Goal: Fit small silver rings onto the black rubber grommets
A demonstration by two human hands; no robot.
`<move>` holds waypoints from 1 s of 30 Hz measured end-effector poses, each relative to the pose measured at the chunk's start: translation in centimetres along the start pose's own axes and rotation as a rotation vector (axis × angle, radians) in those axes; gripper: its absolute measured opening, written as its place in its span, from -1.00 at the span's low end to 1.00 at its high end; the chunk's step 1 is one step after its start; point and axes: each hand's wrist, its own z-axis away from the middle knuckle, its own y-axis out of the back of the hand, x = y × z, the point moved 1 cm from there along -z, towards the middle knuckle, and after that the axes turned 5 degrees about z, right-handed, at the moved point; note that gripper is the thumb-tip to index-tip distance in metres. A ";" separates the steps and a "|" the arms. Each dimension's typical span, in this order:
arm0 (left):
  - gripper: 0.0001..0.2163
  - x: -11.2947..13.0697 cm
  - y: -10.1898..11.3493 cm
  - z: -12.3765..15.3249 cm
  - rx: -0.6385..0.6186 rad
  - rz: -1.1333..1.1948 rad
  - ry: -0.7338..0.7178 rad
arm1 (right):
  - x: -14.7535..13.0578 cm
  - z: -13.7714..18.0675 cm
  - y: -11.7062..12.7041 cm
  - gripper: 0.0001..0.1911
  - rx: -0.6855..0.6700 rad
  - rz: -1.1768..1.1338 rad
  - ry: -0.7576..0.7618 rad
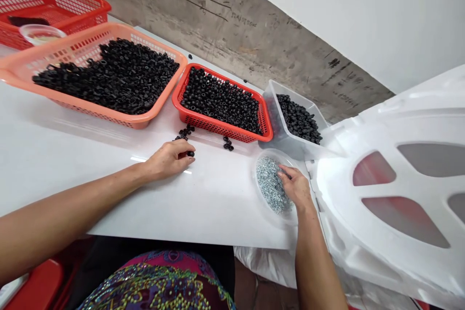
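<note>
My left hand point(170, 159) rests low over the white table, its fingers pinching a small black round part point(190, 154). Just beyond it lie a few loose black parts point(184, 131). Over on the right, my right hand point(295, 185) reaches into a round clear tub point(258, 193) of small shiny metal pieces point(272, 181). Its thumb and forefinger are pressed together at the pile; whatever sits between them is too small to make out.
Behind my hands stand an orange basket point(145, 119) and a red basket point(232, 131), both full of black parts. A clear bin point(290, 143) holds more. A white plastic panel point(337, 189) borders the right side. A concrete wall point(232, 19) runs behind.
</note>
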 end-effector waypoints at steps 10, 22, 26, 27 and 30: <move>-0.80 0.2 0.1 0.0 -0.014 0.002 0.022 | 0.3 0.1 1.0 -0.43 0.090 0.038 -0.218; -0.81 0.2 0.1 0.0 -0.028 -0.007 0.015 | -0.3 0.0 1.3 -0.72 0.143 -0.924 -0.630; -0.82 0.2 0.1 0.0 -0.022 -0.006 0.008 | -2.0 0.2 3.2 -0.76 0.016 -1.219 -0.625; -0.82 0.3 0.1 -0.1 -0.022 -0.006 0.008 | -2.8 0.3 3.6 -0.76 -0.012 -1.299 -0.612; -0.83 0.3 0.0 -0.2 -0.023 -0.010 0.018 | -6.8 0.8 3.3 -0.75 -0.023 -1.332 -0.513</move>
